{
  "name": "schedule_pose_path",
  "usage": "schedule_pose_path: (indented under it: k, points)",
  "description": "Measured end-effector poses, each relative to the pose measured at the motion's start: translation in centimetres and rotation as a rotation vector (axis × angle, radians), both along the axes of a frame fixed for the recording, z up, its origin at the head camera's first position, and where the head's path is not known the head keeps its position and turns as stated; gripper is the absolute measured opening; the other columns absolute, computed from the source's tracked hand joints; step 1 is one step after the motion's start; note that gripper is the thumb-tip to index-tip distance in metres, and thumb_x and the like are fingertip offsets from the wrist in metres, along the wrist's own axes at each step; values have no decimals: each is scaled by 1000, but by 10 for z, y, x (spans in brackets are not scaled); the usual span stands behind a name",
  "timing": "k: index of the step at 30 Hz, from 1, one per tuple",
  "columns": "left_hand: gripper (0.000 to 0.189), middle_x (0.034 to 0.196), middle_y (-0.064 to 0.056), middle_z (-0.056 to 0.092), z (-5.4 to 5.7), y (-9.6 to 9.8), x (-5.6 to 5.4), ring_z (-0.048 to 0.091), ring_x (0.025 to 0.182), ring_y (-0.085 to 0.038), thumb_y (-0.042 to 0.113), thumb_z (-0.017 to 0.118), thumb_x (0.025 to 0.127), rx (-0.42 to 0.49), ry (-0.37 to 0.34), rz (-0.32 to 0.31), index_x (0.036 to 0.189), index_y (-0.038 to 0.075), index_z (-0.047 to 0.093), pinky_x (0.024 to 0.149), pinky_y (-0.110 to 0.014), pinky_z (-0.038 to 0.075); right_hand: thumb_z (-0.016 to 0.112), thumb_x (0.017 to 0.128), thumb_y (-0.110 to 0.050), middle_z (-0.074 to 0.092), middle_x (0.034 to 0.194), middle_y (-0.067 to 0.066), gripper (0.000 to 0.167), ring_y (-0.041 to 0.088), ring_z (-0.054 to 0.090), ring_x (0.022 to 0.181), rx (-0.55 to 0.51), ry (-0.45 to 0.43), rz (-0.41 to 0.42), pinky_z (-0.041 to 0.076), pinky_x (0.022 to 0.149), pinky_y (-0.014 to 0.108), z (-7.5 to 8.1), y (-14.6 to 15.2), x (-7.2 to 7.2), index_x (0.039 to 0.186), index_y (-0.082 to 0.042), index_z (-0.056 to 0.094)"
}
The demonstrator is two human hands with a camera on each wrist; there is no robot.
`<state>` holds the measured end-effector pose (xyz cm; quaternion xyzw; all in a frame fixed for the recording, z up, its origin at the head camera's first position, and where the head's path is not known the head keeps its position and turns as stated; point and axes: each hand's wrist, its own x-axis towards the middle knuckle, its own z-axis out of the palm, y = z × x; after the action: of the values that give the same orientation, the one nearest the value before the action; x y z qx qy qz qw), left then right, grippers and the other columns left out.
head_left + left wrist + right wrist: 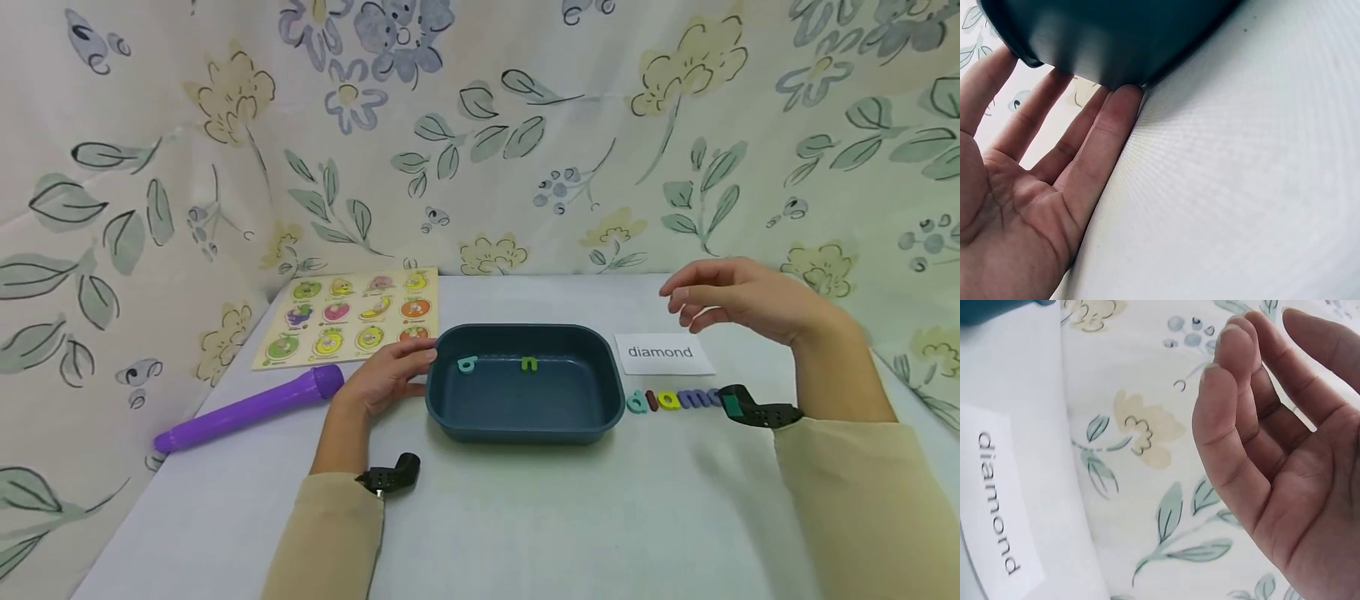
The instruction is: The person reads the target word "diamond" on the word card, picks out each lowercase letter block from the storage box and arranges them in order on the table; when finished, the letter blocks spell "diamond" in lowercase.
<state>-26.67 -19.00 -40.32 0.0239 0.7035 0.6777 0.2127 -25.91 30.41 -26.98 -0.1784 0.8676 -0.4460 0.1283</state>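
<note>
My left hand [390,375] rests its fingertips against the left side of a dark blue-green tray [525,425]; in the left wrist view its fingers [1100,137] look fairly straight. Inside the tray are a teal letter [467,365] and a green letter n [529,364]. Raised above the table at the right, my right hand [738,296] has loosely bent fingers and nothing visible between them. Below it lies a white card [662,354] printed "diamond". In front of the card runs a row of coloured letters [667,401], its right end hidden behind the wrist camera.
A purple microphone-shaped stick [251,410] lies left of the left hand. Behind it is a yellow board [348,317] with fruit pictures. A flowered cloth [480,133] hangs behind the white table [525,525].
</note>
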Motion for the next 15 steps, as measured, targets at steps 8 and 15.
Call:
schedule_pose_path:
  k: [8,15]
  points:
    - [54,143,-9,61,-1,-2,-1,66,119,-19,34,66,102,-5,2,5,150,11,53,95,-37,61,61,105,-23,69,115,12,29,34,68,100,-25,-26,92,62,87,38,14,-35,-16,125,-3,67]
    - [53,140,-7,63,-1,-1,0,65,118,-18,33,65,103,-2,6,2,150,11,54,95,-37,60,63,104,-21,71,109,13,30,40,67,102,-74,-84,129,63,87,39,15,-68,-35,124,1,67]
